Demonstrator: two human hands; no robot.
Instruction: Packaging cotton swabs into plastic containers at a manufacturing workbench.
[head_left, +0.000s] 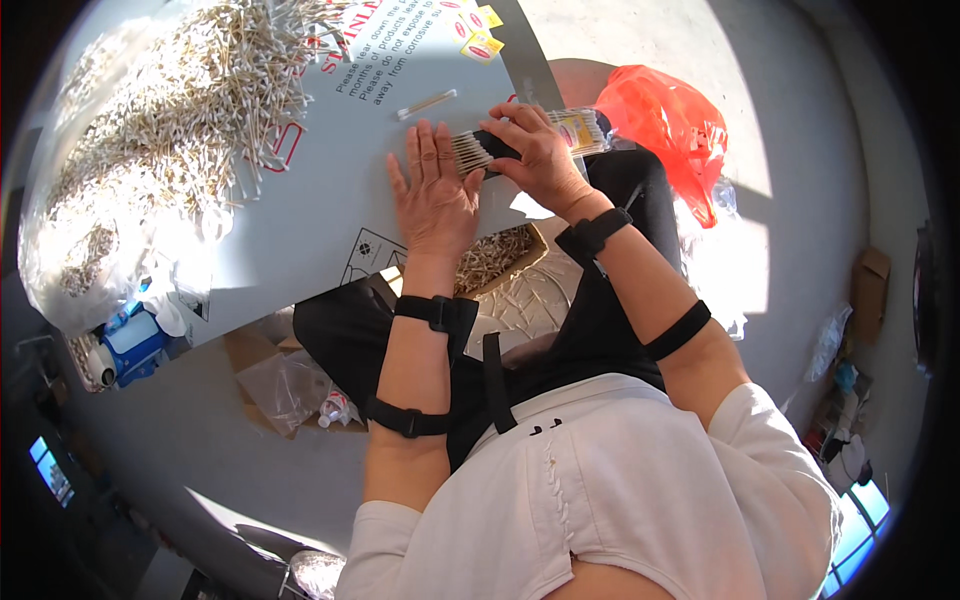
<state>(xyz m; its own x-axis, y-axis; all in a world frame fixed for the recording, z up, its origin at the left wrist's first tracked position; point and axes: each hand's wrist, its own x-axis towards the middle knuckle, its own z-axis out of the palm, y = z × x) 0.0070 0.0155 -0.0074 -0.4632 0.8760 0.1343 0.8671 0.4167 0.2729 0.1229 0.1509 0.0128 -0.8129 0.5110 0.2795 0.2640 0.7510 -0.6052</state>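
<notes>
The right hand (540, 150) grips 1 bundle of cotton swabs (520, 140) lying on the grey board (320, 190), while the left hand (435, 200) rests flat and open against the bundle's tips, with a big swab pile (180, 100) well apart.

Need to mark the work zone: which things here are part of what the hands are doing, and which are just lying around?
In use:
left hand
right hand
bundle of sticks in a clear packet
pile of loose sticks
grey board

Lying about:
single stick
orange bag
box of sticks
</notes>
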